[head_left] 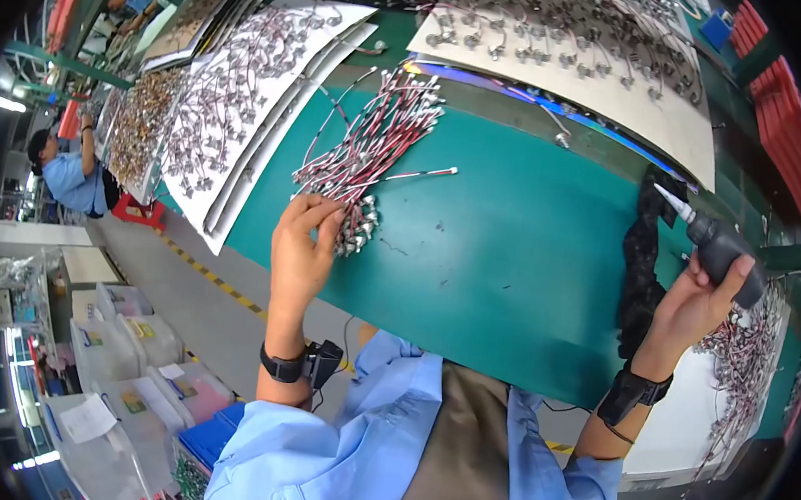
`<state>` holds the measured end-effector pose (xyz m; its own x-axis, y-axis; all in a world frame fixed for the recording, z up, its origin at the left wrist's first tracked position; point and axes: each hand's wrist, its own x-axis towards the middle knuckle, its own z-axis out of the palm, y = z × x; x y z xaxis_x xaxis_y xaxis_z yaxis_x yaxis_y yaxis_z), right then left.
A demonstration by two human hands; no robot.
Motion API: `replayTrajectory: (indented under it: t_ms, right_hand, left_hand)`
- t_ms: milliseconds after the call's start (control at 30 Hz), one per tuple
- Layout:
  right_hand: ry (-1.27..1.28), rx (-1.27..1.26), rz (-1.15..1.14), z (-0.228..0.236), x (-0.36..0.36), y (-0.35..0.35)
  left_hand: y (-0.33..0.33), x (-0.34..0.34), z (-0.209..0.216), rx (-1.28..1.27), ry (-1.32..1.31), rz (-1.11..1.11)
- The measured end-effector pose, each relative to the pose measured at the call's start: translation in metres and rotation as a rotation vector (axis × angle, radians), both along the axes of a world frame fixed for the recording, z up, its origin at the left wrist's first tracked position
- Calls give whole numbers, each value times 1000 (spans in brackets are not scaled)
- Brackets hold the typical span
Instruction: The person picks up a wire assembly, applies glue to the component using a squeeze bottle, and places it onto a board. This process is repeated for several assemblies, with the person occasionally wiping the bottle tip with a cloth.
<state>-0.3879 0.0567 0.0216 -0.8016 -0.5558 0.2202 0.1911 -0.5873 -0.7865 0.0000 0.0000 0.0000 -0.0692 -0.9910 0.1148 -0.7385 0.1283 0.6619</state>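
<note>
Green counter [510, 276] runs across mid-frame, bare btwn the two hands. Cream board [673, 134] w/ rows of wired parts lies upper R of frame; white board [201, 213], also loaded, lies upper L. A third, the pale board [661, 435], sits lower R w/ more wires on it.

Wire bundle [371, 146], red/black/white, lies on the counter L of centre, long axis slanting from upper R to lower L, white plugs mostly at the top end. Black cloth [641, 258] hangs in a strip down the R side, roughly vert. in frame.

L hand [306, 239] is at the bundle's btm end, so it's by far the nearer one; wires extend up & slightly R from its fingertips. Its fingers are bent, thumb close to index; can't tell if a wire is actually pinched. R hand [694, 303], mid-R of frame, is closed round a dark bottle [727, 262], well apart from the bundle, w/ the cloth just to its L.

Bottle is tilted, long axis lower R to upper L. Round metal parts [358, 230] cluster just R of the L hand's fingertips. One stray wire [415, 173] juts R from the bundle, approx. horiz., plug end toward the bottle's side. Bottle's pale nozzle [671, 202] aims up-L, above the bundle rather than straight at it.
</note>
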Motion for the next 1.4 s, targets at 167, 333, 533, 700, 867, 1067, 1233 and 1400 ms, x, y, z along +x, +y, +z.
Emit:
replayTrajectory:
  t_ms: [167,333,533,700,867,1067,1233,1400]
  right_hand:
    - [-28,12,65,4,48,-30]
    - [-31,99,144,-22,62,-40]
    - [-26,184,206,-43,59,-42]
    - [-65,235,133,-58,40,-38]
    - [-79,181,150,-46,46,-33]
    - [-117,168,157,-42,49,-37]
    - [-110,160,128,-37,49,-36]
    - [-116,155,133,-34,48,-34]
  left_hand:
    - [-1,6,-1,-173,-212,106]
    - [-22,13,-7,-233,-230,151]
    - [-67,-9,8,-216,-298,26]
    - [-83,-7,-1,130,-257,50]
    - [-79,0,-2,225,-145,56]
    - [-82,-5,-8,203,-211,101]
    - [-81,-6,-8,216,-174,90]
    - [-77,-8,-10,-21,-145,123]
